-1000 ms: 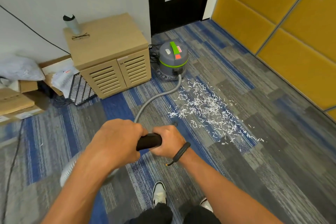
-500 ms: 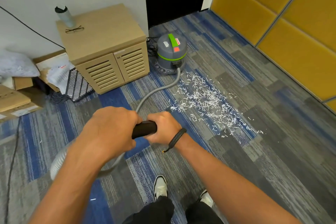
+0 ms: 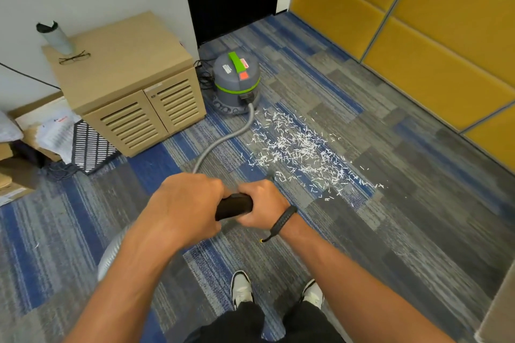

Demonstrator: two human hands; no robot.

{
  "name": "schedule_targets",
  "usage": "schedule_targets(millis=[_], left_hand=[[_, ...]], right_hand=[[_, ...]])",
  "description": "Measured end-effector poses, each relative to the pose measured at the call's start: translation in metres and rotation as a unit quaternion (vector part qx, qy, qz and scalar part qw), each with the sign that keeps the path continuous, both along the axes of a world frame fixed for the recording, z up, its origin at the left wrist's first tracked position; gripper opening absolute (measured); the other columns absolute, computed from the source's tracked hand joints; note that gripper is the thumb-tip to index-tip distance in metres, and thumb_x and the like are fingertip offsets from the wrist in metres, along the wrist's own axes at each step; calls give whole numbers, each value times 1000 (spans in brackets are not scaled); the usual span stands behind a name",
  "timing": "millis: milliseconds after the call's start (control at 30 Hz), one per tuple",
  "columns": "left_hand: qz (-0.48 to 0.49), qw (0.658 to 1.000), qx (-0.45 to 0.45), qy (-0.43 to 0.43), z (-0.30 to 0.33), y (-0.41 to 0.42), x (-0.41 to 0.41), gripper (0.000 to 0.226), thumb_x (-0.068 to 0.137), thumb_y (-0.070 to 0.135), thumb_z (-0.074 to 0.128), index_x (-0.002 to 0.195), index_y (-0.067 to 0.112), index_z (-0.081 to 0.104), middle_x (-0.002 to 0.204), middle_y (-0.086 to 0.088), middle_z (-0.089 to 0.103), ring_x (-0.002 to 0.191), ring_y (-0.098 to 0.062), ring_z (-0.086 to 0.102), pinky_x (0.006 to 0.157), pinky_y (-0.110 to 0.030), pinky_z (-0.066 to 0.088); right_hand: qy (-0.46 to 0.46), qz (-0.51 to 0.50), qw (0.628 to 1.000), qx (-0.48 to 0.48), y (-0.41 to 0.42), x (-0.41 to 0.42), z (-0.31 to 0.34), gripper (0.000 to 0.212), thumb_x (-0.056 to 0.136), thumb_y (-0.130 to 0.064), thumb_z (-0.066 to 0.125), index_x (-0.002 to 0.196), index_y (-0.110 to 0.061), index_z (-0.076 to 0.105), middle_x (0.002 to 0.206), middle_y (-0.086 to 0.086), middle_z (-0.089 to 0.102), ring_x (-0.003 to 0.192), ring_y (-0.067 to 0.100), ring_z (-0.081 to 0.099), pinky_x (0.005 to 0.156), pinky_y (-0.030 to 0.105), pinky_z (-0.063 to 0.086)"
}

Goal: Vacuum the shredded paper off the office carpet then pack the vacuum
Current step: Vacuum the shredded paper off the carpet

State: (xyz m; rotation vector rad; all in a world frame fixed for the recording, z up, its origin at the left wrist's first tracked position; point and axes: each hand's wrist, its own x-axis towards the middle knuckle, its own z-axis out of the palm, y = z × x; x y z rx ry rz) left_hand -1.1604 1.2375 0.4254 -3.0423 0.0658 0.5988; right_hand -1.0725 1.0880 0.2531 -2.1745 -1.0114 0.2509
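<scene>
A black handle [image 3: 234,206] is gripped from both ends, the left hand [image 3: 186,209] and right hand [image 3: 262,209] curled tightly round it, probably so that the wand can be steered toward the shredded paper [image 3: 303,153], which is strewn on the carpet [image 3: 390,231] just beyond the hands and beside the grey vacuum [image 3: 237,83]. The nozzle is hidden beneath the hands, and the hose [image 3: 223,142] is lost behind the left hand.

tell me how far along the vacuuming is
Done: nothing visibly cleaned; the shredded paper lies thick on the carpet. In hand: left hand and right hand hold the black handle. Left: vacuuming the paper, then packing the vacuum.
</scene>
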Motion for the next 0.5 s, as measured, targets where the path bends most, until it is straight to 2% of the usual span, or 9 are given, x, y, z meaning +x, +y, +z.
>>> schedule_targets(millis=[167, 333, 400, 500], left_hand=[[-29, 1000, -7, 1, 0, -22, 10, 34, 86, 41, 69, 120, 43, 64, 79, 9, 55, 85, -17, 67, 71, -31, 52], [-64, 998, -2, -4, 0, -39, 19, 31, 87, 40, 70, 118, 36, 65, 86, 8, 63, 84, -18, 66, 71, -32, 52], [-81, 997, -8, -6, -2, -48, 22, 30, 88, 38, 71, 117, 36, 65, 84, 9, 62, 78, -17, 62, 69, -32, 52], [-99, 995, -22, 0, -4, -58, 26, 30, 88, 38, 72, 117, 37, 65, 78, 11, 57, 75, -16, 58, 71, -32, 52]], right_hand=[[-7, -30, 1000, 0, -23, 2, -2, 28, 68, -30, 78, 66, -24, 51, 59, -6, 57, 54, 15, 56, 51, 26, 39], [0, -56, 998, 15, -48, 2, 1, 19, 70, -39, 61, 65, -25, 49, 56, -6, 56, 51, 15, 53, 49, 25, 36], [-1, -61, 998, 14, -59, 2, 1, 18, 69, -39, 61, 66, -29, 47, 56, -10, 53, 50, 11, 52, 49, 23, 36], [-11, -74, 997, 10, -74, 2, 0, 30, 69, -35, 67, 66, -39, 38, 53, -18, 42, 49, 4, 44, 49, 17, 31]])
